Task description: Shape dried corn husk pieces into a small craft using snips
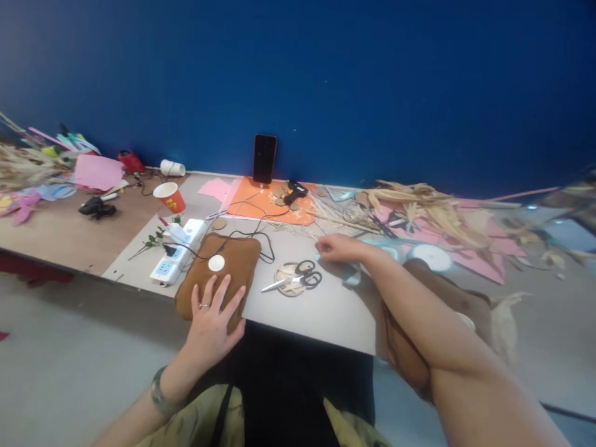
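My left hand (214, 320) lies spread, fingers apart, on a brown padded fabric piece (246, 254) at the table's front edge. A round white disc (216, 263) rests on that fabric just beyond my fingertips. My right hand (338, 247) is closed above the table, with the arm reaching in from the right. Light blue ribbon (351, 275) shows beside its fingers and below the wrist; the grip itself is partly hidden. Between my hands, scissors (298, 280) with dark handles lie across a round wooden piece (285, 273).
A white power strip (179, 251) and a red paper cup (170, 197) stand left. A phone (265, 159) leans on the blue wall behind a black glue gun (295, 192). Dried husks (419, 202), a white ribbon spool (432, 257) and another brown piece (447, 292) lie right.
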### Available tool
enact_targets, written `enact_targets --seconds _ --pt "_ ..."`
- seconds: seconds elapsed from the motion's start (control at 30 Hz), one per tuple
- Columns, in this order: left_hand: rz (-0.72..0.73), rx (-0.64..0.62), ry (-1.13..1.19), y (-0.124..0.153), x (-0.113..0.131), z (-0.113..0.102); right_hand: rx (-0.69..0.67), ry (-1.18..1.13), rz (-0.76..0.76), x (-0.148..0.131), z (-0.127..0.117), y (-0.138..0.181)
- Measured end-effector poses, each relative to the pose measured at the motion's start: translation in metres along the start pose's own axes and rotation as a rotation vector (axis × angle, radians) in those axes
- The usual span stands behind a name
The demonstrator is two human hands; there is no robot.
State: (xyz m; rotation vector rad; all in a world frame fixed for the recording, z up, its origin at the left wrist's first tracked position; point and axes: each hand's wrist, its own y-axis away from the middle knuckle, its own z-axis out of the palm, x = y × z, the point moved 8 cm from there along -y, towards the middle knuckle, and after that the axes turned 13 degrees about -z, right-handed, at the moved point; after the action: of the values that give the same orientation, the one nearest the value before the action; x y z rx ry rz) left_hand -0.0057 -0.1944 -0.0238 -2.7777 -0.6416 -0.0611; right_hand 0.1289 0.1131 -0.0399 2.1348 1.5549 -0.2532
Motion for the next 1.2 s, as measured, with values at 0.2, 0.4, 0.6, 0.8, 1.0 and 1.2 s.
enact_targets --seconds 0.2,0.4,0.6,0.8,1.0,1.2 --pt "-0.036 -0.071 -0.066 -0.009 -0.017 0.007 -0.001 0.039 -0.004 -0.005 -0.002 0.004" --pt "0.036 -0.034 -0.083 0.000 -0.013 0.017 -0.003 0.013 0.000 -0.009 -0.003 0.008" --pt "0.186 -0.139 -0.115 -0.004 -0.020 0.025 -0.008 0.039 -0.017 -0.009 -0.002 0.006" --pt "0.215 -0.286 -0.091 -0.018 -0.030 0.024 -0.014 0.023 -0.020 -0.011 -0.003 0.007" --pt "0.325 0.169 0.264 0.020 -0.004 -0.039 0.033 0.040 0.014 -0.016 -0.015 0.012" --pt "0.437 0.053 0.355 0.031 0.016 -0.044 0.127 0.008 0.026 -0.020 -0.035 0.015"
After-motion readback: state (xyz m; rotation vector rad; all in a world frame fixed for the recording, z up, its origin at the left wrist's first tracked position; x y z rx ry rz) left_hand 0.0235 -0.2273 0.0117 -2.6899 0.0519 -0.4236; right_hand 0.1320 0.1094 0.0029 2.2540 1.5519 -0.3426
